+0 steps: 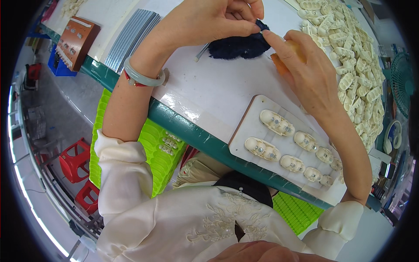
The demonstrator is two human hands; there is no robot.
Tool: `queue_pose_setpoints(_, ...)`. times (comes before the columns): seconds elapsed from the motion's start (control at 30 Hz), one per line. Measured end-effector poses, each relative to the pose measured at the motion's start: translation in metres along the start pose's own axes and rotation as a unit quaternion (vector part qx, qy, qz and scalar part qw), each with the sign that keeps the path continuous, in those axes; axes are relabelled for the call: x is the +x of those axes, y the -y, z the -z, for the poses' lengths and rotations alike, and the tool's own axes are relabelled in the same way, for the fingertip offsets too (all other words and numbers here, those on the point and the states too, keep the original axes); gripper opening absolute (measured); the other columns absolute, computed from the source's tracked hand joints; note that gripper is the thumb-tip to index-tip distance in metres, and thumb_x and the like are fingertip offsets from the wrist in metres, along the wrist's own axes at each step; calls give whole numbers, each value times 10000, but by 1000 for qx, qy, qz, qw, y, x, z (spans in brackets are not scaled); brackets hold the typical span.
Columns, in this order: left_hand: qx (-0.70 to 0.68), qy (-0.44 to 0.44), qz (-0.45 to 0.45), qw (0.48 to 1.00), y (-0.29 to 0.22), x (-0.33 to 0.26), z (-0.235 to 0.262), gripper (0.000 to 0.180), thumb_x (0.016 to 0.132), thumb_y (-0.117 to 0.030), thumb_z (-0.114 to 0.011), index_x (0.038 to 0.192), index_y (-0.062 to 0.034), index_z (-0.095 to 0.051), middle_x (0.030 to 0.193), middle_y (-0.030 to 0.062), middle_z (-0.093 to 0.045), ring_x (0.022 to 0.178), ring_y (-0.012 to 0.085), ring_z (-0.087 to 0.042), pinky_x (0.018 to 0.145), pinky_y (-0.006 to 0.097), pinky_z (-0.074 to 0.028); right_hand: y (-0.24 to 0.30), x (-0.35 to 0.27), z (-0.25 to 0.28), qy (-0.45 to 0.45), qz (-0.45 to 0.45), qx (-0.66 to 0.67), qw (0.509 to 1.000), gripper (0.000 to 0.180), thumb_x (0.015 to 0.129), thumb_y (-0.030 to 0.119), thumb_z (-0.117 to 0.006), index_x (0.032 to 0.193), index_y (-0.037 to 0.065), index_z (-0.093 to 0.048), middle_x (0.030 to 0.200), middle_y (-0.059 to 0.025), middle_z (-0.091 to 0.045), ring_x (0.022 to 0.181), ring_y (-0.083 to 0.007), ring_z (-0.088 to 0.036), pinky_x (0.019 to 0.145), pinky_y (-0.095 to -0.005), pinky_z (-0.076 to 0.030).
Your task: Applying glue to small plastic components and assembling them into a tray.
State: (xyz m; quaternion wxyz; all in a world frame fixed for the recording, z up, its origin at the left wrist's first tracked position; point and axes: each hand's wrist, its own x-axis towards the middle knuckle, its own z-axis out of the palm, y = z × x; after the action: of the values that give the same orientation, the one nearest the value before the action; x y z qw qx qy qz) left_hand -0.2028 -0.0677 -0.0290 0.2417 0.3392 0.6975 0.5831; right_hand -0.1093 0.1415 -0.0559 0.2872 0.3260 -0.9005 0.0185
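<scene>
My left hand (218, 21) reaches over the table's far part, thumb and fingers closed in a pinch; what sits between them is too small to tell. Just under the fingertips lies a dark navy fluffy cloth (238, 47), with a thin light rod (201, 53) sticking out at its left. My right hand (307, 72) is curled around an orange object (280, 65), mostly hidden by the fingers. Its index fingertip meets the left thumb tip beside the cloth. Nearer me, a white board (244, 124) carries two rows of cream molded shell parts (277, 122) with small metallic pieces in them.
A big heap of cream plastic parts (349, 56) covers the right side. Silvery-blue strips (131, 39) and a brown block (76, 43) lie at the left. A green edge (187, 126) borders the table; below it are lime-green trays (148, 131) and red stools (76, 159).
</scene>
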Motion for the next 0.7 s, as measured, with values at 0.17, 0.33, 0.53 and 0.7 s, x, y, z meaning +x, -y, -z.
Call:
queue_pose_setpoints(0.17, 81, -12, -50, 995, 6, 1, -2, 122, 740, 31, -602, 836, -4, -536, 664, 4, -567, 584, 39, -486, 509, 171, -382, 5, 1, -7, -8, 35, -54, 998, 451, 714, 92, -616, 1158, 135, -553, 975, -82, -513, 756, -180, -552, 599, -289, -450)
queue_pose_setpoints(0.33, 161, -28, -71, 984, -6, -3, -7, 113, 735, 8, -605, 814, -7, -525, 588, 17, -532, 532, 63, -473, 483, 207, -376, 4, 1, -9, -14, 38, -63, 997, 437, 723, 92, -609, 1155, 131, -551, 967, -78, -507, 730, -174, -538, 569, -289, -427)
queue_pose_setpoints(0.53, 186, -47, -83, 978, 6, 2, -4, 139, 734, -8, -618, 800, -21, -496, 587, 32, -534, 518, 81, -466, 482, 226, -372, 6, -1, -5, 8, 11, -46, 999, 447, 719, 85, -613, 1157, 141, -553, 973, -73, -508, 728, -179, -544, 583, -288, -437)
queue_pose_setpoints(0.7, 128, -62, -71, 987, 0, -2, 0, 158, 787, 16, -592, 908, -17, -496, 705, 18, -586, 615, 44, -502, 534, 174, -403, 1, -9, 4, -12, 6, -37, 999, 450, 701, 64, -630, 1140, 158, -588, 976, -74, -529, 766, -191, -565, 631, -290, -468)
